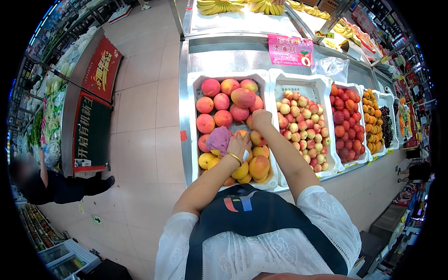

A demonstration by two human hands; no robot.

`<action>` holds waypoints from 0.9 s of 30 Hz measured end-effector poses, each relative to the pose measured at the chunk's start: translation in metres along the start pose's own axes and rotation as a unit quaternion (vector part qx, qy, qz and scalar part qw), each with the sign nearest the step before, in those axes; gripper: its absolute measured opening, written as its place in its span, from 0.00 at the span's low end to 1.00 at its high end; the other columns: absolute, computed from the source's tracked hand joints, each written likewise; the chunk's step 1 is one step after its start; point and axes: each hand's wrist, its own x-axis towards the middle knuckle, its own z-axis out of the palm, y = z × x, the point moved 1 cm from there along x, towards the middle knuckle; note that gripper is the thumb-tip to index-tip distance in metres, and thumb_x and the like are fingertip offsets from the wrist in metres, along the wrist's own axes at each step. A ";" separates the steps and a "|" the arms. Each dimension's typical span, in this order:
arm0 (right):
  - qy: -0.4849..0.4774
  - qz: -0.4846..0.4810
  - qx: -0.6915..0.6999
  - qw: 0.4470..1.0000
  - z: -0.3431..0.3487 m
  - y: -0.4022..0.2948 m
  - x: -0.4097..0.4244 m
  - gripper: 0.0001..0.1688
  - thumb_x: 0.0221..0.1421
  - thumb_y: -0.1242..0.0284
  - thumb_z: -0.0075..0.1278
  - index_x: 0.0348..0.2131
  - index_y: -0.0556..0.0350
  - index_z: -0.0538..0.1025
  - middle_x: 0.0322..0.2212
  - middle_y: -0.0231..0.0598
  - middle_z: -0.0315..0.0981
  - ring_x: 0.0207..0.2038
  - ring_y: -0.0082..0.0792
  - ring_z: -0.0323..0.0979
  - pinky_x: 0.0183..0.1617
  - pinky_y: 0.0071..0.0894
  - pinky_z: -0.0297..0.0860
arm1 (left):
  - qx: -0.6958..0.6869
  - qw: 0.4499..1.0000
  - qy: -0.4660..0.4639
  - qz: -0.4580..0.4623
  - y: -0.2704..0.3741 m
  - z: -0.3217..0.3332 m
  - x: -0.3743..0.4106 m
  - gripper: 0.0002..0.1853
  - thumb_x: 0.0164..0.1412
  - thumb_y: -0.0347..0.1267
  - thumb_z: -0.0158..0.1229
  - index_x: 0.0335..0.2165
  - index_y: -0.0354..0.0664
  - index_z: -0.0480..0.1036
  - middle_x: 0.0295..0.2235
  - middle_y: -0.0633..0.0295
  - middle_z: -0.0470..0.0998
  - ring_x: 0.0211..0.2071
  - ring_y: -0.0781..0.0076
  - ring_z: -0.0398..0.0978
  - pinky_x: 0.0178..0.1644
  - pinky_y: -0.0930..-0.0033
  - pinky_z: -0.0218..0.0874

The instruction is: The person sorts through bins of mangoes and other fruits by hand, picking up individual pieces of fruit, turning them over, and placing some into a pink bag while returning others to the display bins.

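Note:
A white foam crate of mangoes stands right in front of me, with red mangoes mostly toward the far side and yellow ones nearer. My left hand, a gold bangle at its wrist, rests over the middle of the crate with its fingertips at a mango. Against its outer side sits a bunched purple cloth; whether the fingers hold it is hidden. At the crate's right side, my right hand has its fingers curled round a reddish mango.
To the right run more foam crates: small peaches, dark red fruit, orange fruit and dark grapes. Beyond a pink sign lie bananas. A person stands by the vegetable stand across the aisle.

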 end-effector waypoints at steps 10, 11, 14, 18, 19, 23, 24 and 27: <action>0.031 -0.013 -0.026 0.999 -0.020 -0.005 -0.017 0.23 0.35 0.61 0.60 0.35 0.47 0.77 0.35 0.34 0.74 0.41 0.29 0.73 0.41 0.42 0.69 | 0.009 0.999 0.031 0.007 -0.002 0.004 -0.001 0.18 0.54 0.37 0.51 0.44 0.47 0.73 0.55 0.63 0.64 0.46 0.55 0.66 0.33 0.64 0.64; 0.024 -0.010 -0.036 0.999 -0.020 -0.005 -0.014 0.25 0.33 0.60 0.61 0.35 0.46 0.77 0.35 0.34 0.73 0.42 0.29 0.72 0.42 0.43 0.68 | 0.009 0.999 0.035 0.008 -0.002 0.005 -0.001 0.18 0.54 0.38 0.51 0.44 0.47 0.73 0.55 0.63 0.64 0.46 0.55 0.66 0.33 0.64 0.64; 0.035 0.021 -0.049 0.998 -0.012 -0.006 -0.011 0.30 0.31 0.58 0.63 0.38 0.46 0.75 0.37 0.33 0.71 0.43 0.29 0.70 0.46 0.47 0.66 | 0.006 0.999 0.036 0.011 -0.002 0.006 0.000 0.18 0.54 0.38 0.51 0.43 0.48 0.73 0.55 0.63 0.64 0.46 0.55 0.66 0.33 0.64 0.64; 0.043 0.019 -0.057 0.997 -0.025 -0.008 -0.020 0.33 0.30 0.56 0.64 0.39 0.48 0.74 0.39 0.34 0.68 0.45 0.33 0.67 0.49 0.51 0.62 | 0.007 1.000 0.020 0.008 -0.001 0.002 -0.002 0.18 0.55 0.37 0.50 0.45 0.48 0.73 0.55 0.62 0.64 0.47 0.54 0.66 0.34 0.63 0.63; 0.059 0.022 -0.049 0.997 -0.021 -0.006 -0.020 0.34 0.30 0.56 0.64 0.39 0.49 0.73 0.39 0.35 0.68 0.46 0.34 0.66 0.50 0.52 0.62 | 0.000 1.000 -0.005 0.005 -0.001 -0.001 0.000 0.19 0.56 0.36 0.49 0.46 0.49 0.73 0.55 0.62 0.64 0.48 0.52 0.66 0.35 0.62 0.63; 0.087 0.041 0.007 0.995 -0.021 -0.001 -0.026 0.37 0.29 0.56 0.65 0.40 0.52 0.71 0.41 0.38 0.67 0.49 0.38 0.63 0.50 0.55 0.61 | 0.005 1.000 0.018 0.011 -0.001 0.001 -0.003 0.19 0.57 0.36 0.48 0.47 0.49 0.72 0.55 0.62 0.64 0.48 0.52 0.66 0.36 0.62 0.63; 0.083 0.050 0.027 0.995 -0.023 0.000 -0.030 0.38 0.29 0.56 0.65 0.41 0.53 0.70 0.41 0.39 0.66 0.49 0.39 0.63 0.51 0.55 0.61 | 0.008 1.000 0.017 0.011 -0.002 0.000 -0.003 0.19 0.56 0.36 0.48 0.46 0.49 0.72 0.54 0.62 0.65 0.48 0.53 0.66 0.35 0.63 0.63; 0.078 0.058 0.075 0.992 -0.025 0.005 -0.028 0.39 0.28 0.58 0.65 0.41 0.56 0.69 0.41 0.42 0.66 0.47 0.42 0.65 0.50 0.52 0.64 | 0.013 1.000 0.017 0.009 -0.001 -0.001 -0.002 0.18 0.54 0.36 0.48 0.44 0.48 0.72 0.52 0.61 0.65 0.46 0.55 0.66 0.33 0.64 0.64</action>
